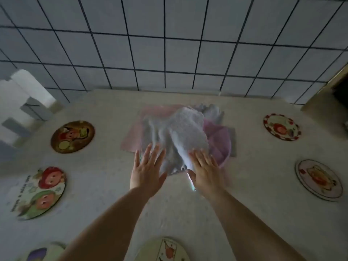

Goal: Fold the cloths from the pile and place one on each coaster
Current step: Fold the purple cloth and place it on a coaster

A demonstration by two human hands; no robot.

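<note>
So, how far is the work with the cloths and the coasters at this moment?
Nothing looks done yet: every coaster in view, such as the brown one and the red-rimmed one, is bare. In hand: the left hand and right hand lie flat with straight fingers on the white cloth on top of the pile. Left: folding each cloth and placing one per coaster.

- I see a white terry cloth [188, 129] on top of the pile, pale pink cloths [219, 146] under it.
- Counter [244, 185]: cream, finely speckled.
- Wall tiles [146, 51]: white with dark grout lines.
- Far-left coaster [72, 136]: dark brown, red and yellow-green cartoon figures.
- Near-left coaster [42, 193]: red and green cartoon heads.
- Far-right coaster [281, 126]: white, red-checked rim.
- Near-right coaster [318, 180]: cream, orange figure.
</note>
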